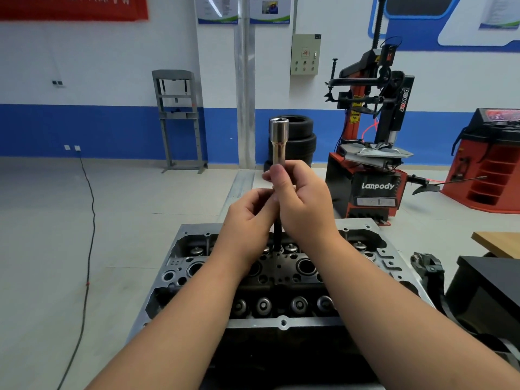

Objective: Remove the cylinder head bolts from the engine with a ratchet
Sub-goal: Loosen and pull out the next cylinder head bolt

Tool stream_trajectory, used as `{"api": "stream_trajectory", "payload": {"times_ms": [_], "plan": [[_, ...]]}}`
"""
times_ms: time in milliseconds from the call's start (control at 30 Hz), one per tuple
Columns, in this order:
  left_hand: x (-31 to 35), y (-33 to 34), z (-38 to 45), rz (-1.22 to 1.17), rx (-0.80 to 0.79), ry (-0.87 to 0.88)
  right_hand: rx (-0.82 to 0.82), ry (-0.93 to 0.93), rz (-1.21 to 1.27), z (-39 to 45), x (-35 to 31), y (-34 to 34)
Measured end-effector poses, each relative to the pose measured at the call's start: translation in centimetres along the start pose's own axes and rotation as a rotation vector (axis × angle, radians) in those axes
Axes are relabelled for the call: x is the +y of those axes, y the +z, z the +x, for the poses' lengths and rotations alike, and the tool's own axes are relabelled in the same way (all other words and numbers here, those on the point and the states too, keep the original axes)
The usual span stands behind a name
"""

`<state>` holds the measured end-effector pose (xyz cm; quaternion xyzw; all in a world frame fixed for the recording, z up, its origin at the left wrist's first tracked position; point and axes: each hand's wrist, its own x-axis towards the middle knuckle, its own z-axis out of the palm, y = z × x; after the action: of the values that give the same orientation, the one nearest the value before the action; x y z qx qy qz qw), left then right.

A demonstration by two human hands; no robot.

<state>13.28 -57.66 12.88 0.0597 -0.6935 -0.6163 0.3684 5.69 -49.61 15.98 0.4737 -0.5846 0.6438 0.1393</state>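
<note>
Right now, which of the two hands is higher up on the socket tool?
The right hand: its fingers pinch the tool just under the chrome socket. The left hand grips lower, by the dark shaft.

Both forearms reach forward from the lower corners of the view, bare to the edge of the frame, and converge toward the centre. The left hand [247,220] sits slightly lower, back of the hand toward the camera, fingers curled inward around something narrow held between the two hands. The right hand [301,201] sits just above and beside it, touching it; its thumb [281,178] points up and presses against the front of the held piece, while the fingers wrap round behind. Both wrists are nearly straight, the right one angled a little inward. Neither hand rests on any surface.
</note>
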Motion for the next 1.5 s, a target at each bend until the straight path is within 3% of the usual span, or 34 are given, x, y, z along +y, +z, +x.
{"api": "stream_trajectory", "payload": {"times_ms": [100, 333, 533, 800, 1000, 1233, 1500], "plan": [[0.2, 0.07, -0.11, -0.022, -0.047, -0.015, -0.046, 0.031, 0.024, 0.04, -0.14, 0.19], [0.07, -0.26, -0.17, 0.087, 0.036, 0.044, -0.003, -0.021, -0.001, -0.18, -0.51, -0.13], [0.13, 0.08, -0.34, 0.045, -0.046, 0.001, -0.034, -0.002, -0.02, -0.08, -0.54, 0.13], [0.08, -0.24, -0.17, 0.064, 0.022, 0.021, -0.013, -0.029, -0.029, -0.2, -0.46, 0.06], [0.4, 0.04, -0.32, 0.014, -0.039, -0.009, -0.052, 0.021, 0.019, -0.07, -0.09, 0.23], [0.08, -0.16, -0.01, 0.087, 0.037, 0.033, -0.008, -0.034, 0.01, -0.17, -0.17, 0.07], [0.28, 0.08, -0.16, 0.093, -0.021, 0.025, -0.043, 0.034, 0.052, -0.01, -0.05, 0.21]]}}
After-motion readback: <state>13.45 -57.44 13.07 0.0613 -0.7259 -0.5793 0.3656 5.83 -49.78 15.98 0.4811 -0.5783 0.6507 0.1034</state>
